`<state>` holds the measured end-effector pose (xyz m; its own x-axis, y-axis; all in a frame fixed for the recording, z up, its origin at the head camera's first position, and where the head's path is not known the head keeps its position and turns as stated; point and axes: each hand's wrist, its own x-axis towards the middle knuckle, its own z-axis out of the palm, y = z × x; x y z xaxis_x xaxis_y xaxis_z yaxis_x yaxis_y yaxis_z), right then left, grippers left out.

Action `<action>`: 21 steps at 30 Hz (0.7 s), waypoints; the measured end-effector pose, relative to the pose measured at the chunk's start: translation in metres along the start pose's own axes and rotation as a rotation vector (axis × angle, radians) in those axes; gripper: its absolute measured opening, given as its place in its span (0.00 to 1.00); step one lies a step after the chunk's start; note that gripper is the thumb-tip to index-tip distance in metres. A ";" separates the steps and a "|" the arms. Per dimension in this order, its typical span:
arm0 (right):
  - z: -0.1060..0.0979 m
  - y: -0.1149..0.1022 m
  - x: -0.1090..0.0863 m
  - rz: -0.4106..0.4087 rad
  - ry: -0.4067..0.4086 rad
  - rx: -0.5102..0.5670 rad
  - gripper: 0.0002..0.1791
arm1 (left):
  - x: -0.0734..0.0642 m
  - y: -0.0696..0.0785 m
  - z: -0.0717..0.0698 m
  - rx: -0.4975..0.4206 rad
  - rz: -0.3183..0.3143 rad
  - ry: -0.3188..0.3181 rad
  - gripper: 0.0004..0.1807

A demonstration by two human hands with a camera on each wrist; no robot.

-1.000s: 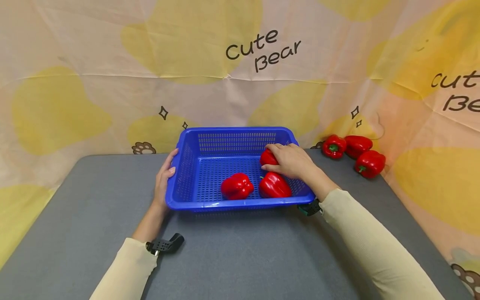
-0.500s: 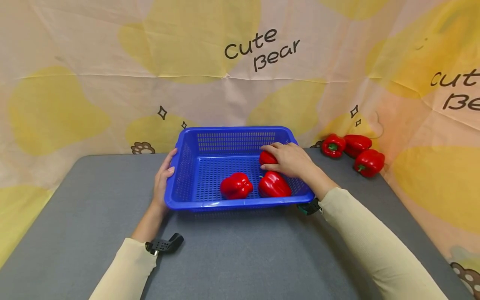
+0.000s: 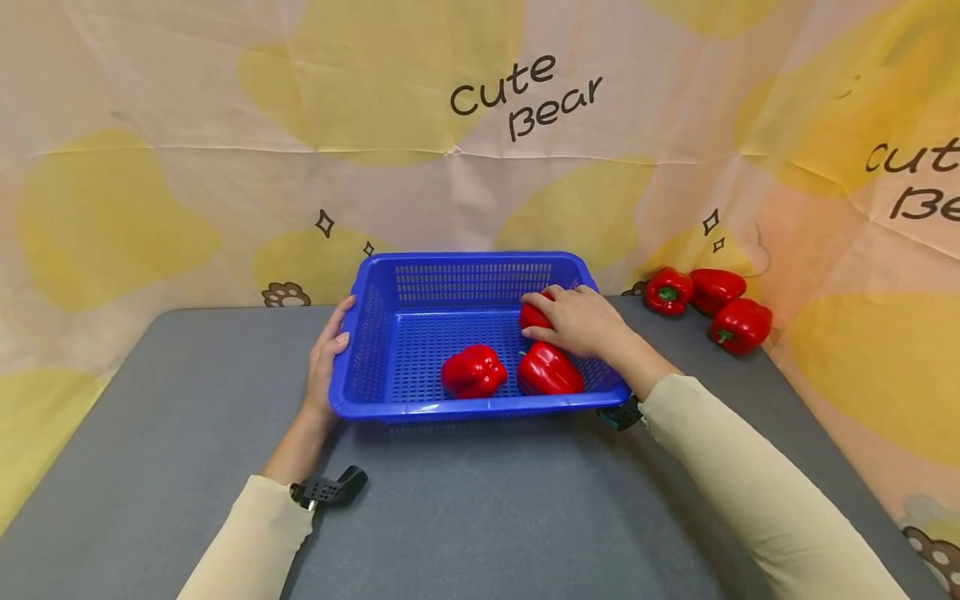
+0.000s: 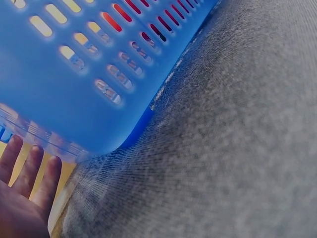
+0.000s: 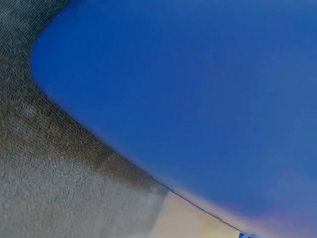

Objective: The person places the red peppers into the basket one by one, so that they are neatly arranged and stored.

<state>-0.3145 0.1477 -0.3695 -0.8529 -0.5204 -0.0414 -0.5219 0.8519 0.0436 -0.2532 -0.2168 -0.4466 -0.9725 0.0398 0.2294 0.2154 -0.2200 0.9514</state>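
A blue perforated plastic basket (image 3: 480, 408) sits on the grey table. Inside it, my right hand (image 3: 581, 323) grips a red bell pepper (image 3: 532, 315), covering part of it. Two more red bell peppers lie near the basket's front wall: one in the middle (image 3: 474, 372) and another (image 3: 550, 370) just below my right hand. My left hand (image 3: 326, 358) rests against the basket's left end, its straight fingers (image 4: 33, 166) at the outer wall in the left wrist view. Only the basket's blue wall (image 5: 188, 99) fills the right wrist view, hiding that hand.
Three red bell peppers (image 3: 670, 292) are grouped at the table's back right corner, outside the basket. A printed cloth (image 3: 420, 100) hangs behind the table (image 3: 465, 508) and along its right side. Each wrist wears a dark band (image 3: 330, 489).
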 end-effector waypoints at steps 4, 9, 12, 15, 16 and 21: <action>-0.001 0.000 0.000 -0.002 -0.020 -0.008 0.36 | 0.000 0.001 -0.001 0.000 0.006 -0.004 0.31; -0.002 -0.001 0.000 -0.012 -0.031 -0.018 0.36 | 0.000 0.001 -0.001 -0.001 -0.001 -0.004 0.31; -0.002 -0.001 -0.001 -0.007 -0.036 -0.025 0.36 | 0.001 0.001 -0.001 0.003 -0.005 -0.010 0.31; -0.002 -0.002 -0.001 0.009 -0.053 -0.031 0.36 | 0.001 0.000 -0.001 0.007 -0.006 -0.012 0.31; -0.002 -0.002 0.000 0.014 -0.059 -0.032 0.36 | 0.001 0.000 -0.001 0.009 -0.004 -0.012 0.31; -0.001 -0.003 0.001 0.019 -0.079 -0.037 0.35 | 0.001 -0.001 -0.002 0.008 -0.001 -0.005 0.31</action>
<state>-0.3135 0.1442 -0.3685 -0.8600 -0.4964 -0.1187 -0.5067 0.8582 0.0820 -0.2543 -0.2185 -0.4474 -0.9723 0.0445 0.2294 0.2152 -0.2125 0.9532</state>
